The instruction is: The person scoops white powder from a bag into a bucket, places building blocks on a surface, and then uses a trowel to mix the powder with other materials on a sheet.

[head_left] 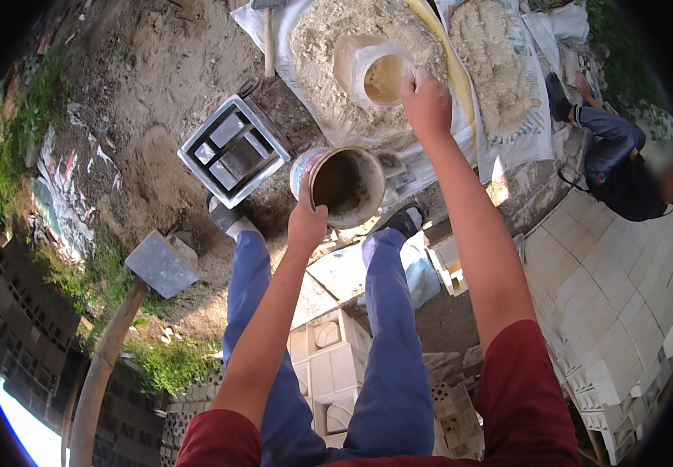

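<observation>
My left hand (307,223) is closed on the near left rim of a white bucket (377,187), which is tilted so its dark, mud-stained inside shows. Past it, my right hand (427,103) grips the right side of a translucent plastic tub (358,66), its mouth turned toward me and pale powder inside. The tub rests on or just above a heap of pale sandy powder (317,35); contact cannot be made out. Left of the bucket stands a rectangular metal mould (189,153) with several divided openings.
White sacking (313,115) lies under the heap, with a second powder heap (492,70) to its right. A hammer (269,39) lies at the far edge. At left is a square-headed, wooden-handled tool (161,265). A person (624,156) sits at right, near stacked pale blocks (601,288).
</observation>
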`<state>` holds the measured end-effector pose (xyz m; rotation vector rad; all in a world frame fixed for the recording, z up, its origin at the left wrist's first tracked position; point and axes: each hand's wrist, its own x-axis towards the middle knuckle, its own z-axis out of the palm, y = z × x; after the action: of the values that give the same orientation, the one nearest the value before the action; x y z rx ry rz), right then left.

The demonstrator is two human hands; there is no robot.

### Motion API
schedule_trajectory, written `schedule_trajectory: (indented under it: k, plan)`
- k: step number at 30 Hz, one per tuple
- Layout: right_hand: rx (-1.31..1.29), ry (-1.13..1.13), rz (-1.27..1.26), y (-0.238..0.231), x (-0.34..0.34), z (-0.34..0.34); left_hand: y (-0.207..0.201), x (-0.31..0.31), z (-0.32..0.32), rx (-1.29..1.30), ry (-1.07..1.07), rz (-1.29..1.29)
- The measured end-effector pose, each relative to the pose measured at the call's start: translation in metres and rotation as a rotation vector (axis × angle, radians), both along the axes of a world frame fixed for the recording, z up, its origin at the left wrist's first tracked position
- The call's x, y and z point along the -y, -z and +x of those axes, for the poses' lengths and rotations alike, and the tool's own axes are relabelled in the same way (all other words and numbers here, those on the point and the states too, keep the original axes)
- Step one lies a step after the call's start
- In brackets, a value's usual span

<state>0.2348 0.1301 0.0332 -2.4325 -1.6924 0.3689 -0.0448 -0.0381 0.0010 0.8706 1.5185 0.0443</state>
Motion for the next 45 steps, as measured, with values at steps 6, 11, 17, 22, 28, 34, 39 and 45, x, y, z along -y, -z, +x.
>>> schedule_trajectory:
  k: [6,11,17,22,28,34,39,45]
  plan:
    - [0.010,0.001,-0.027,0.015,0.006,-0.005,0.002,0.011,-0.008,0.000,-0.001,-0.033]
    - [0.068,-0.024,-0.205,0.035,0.051,0.018,0.001,0.015,-0.004,0.005,0.010,-0.041]
    - [0.031,0.012,-0.054,0.020,0.020,0.002,0.003,0.016,-0.004,0.012,0.013,-0.026]
    - [0.074,-0.061,-0.139,0.038,0.050,0.007,0.007,0.011,0.003,0.006,0.011,-0.054]
    - [0.089,0.008,-0.181,0.036,0.045,0.018,0.014,0.016,0.001,-0.004,0.033,0.030]
    - [0.075,-0.040,-0.223,0.046,0.065,0.023,0.009,0.009,0.007,-0.001,-0.014,-0.079]
    - [0.074,-0.029,-0.179,0.048,0.071,0.028,0.019,0.015,0.000,-0.036,0.034,-0.015]
    - [0.069,0.017,-0.149,0.041,0.075,0.035,0.006,0.008,0.016,0.002,-0.041,-0.077]
